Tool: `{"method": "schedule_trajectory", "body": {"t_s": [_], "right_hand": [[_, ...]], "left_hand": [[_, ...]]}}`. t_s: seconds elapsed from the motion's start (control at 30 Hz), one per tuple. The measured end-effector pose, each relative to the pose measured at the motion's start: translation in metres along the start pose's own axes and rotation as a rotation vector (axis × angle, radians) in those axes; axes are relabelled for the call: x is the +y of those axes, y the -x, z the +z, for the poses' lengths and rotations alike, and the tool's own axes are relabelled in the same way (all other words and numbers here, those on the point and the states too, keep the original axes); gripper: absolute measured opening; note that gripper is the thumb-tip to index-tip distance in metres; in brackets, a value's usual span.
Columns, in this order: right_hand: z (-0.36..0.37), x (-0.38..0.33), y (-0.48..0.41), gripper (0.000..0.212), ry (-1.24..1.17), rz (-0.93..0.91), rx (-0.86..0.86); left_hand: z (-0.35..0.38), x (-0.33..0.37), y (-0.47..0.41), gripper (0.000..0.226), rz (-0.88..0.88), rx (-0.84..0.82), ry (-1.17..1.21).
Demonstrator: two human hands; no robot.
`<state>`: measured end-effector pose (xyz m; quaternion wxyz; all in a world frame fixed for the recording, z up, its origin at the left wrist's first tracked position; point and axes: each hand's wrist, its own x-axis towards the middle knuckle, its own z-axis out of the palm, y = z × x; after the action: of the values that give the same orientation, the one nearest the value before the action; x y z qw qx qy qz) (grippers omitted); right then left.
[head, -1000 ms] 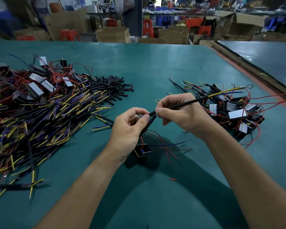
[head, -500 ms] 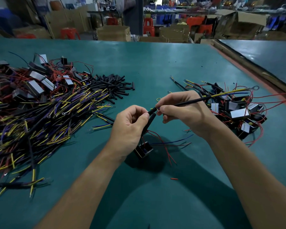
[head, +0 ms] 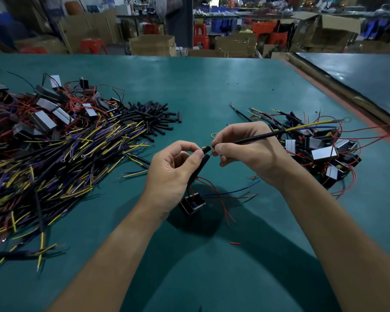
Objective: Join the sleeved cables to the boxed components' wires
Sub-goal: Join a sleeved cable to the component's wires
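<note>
left grip (head: 171, 174): pinching black sleeve (head: 200, 164) | right grip (head: 243, 154): pinching sleeved cable (head: 263, 135) | boxed component (head: 192, 203): red, blue wires (head: 233, 192) emerging

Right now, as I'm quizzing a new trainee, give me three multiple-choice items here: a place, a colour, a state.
1. Where do the short black tubes lie? A) beside the left cable heap B) in the right-hand pile C) in a carton
2. What colour is the tiny wire scrap on the bare table nearest the camera? A) yellow B) red C) blue
3. What is the right hand doing? A) lying flat B) pinching the sleeved cable C) hanging empty

1 A: the tubes border that heap. 2 B: the scrap is red. 3 B: it grips the cable near its end.
</note>
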<state>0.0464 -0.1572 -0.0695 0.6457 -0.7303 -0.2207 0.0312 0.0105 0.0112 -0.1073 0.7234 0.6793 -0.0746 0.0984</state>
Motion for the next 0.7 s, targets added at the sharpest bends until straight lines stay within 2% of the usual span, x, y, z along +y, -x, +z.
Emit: {"method": "schedule_trajectory", "body": {"t_s": [0.37, 0.7], "right_hand": [[0.0059, -0.0044, 0.0007, 0.021, 0.015, -0.031, 0.096], [0.0052, -0.0015, -0.0007, 0.021, 0.031, -0.031, 0.098]], "left_hand": [[-0.0007, -0.0025, -0.0002, 0.019, -0.006, 0.019, -0.016], [-0.0013, 0.0004, 0.0012, 0.022, -0.031, 0.014, 0.003]]}}
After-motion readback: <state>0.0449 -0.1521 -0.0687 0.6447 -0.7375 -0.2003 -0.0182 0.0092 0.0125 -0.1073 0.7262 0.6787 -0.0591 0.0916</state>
